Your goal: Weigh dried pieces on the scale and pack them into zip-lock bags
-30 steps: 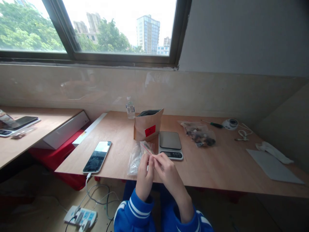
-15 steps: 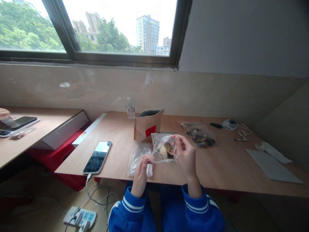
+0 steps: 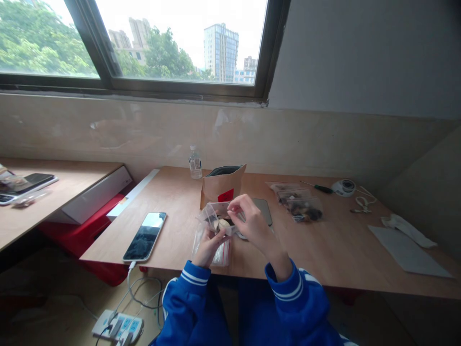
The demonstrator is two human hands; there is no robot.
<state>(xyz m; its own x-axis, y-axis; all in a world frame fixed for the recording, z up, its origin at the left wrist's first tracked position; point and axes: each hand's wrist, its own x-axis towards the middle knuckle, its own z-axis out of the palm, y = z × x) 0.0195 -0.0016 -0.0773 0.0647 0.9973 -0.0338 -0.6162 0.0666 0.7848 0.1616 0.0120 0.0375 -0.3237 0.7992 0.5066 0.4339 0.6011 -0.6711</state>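
My left hand (image 3: 208, 245) grips the lower left side of a clear zip bag (image 3: 212, 211), thumb in front. Pale and brown pieces (image 3: 222, 224), perhaps dried mushroom, show inside it. My right hand (image 3: 252, 223) pinches the bag's upper right edge between thumb and fingers. Under the left hand lie flat clear zip bags (image 3: 221, 257) with red seal lines. Just behind the held bag stands an open brown paper pouch (image 3: 219, 185) with a red label. A flat grey-topped device (image 3: 264, 211) is partly hidden by my right hand.
Filled zip bags (image 3: 300, 204) lie right of centre. Farther right are a screwdriver (image 3: 322, 188), a white round device (image 3: 344, 187) and a grey sheet (image 3: 406, 252). A charging phone (image 3: 146, 236) lies left; a water bottle (image 3: 195, 163) stands at the back.
Both hands have brought the filled zip bag leftward, in front of the pouch. The bag is now tilted, my right hand has shifted to its upper edge, and the grey-topped device shows more.
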